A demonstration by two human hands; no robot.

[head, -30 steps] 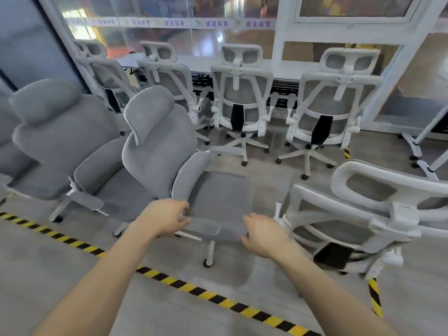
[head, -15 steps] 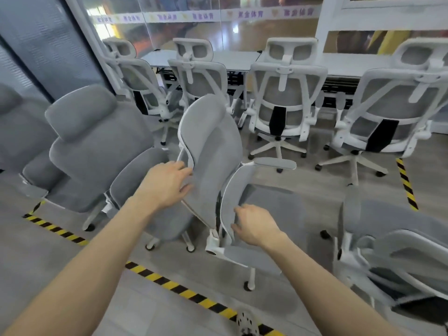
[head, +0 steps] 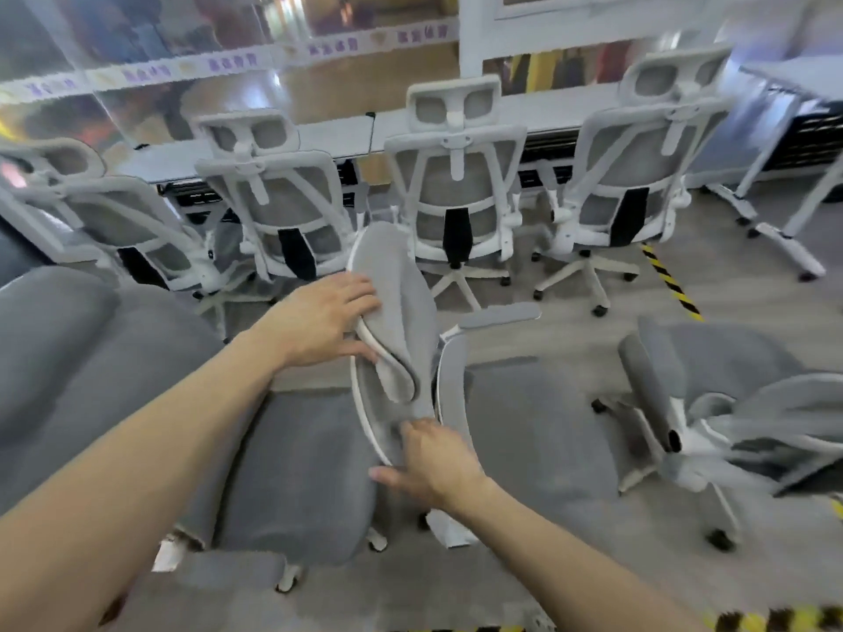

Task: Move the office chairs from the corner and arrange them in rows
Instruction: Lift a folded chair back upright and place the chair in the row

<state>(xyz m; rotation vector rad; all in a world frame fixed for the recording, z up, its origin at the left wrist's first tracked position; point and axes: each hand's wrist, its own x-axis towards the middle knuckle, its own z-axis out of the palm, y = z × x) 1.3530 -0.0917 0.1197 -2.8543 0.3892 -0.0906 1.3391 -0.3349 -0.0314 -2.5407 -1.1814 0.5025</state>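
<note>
Room: grey floor [head: 570, 321], a glass partition [head: 219, 20] and a long white desk [head: 333, 134] along its foot.

Item 1, grey office chair [head: 538, 431]: white-rimmed, standing on the floor at centre, its back seen edge-on and its seat turned to the right.
- Left hand [head: 324, 321]: on the chair's headrest [head: 392, 285], fingers laid over the padded edge and thumb under it, pinching the rim.
- Right hand [head: 433, 463]: low on the chair's backrest [head: 369, 403], fingers curled round the white rim, thumb sticking out to the left.

Item 2, four mesh-backed chairs [head: 456, 198]: beyond the grey office chair, in a row, backs to the camera, facing the desk.

Item 3, second grey chair [head: 296, 472]: just left of the grey office chair, whether touching cannot be told.

Item 4, third grey chair [head: 730, 403]: right of the grey office chair, apart from it, blurred.

Item 5, yellow-and-black floor tape [head: 670, 280]: beyond and right of the grey office chair.
</note>
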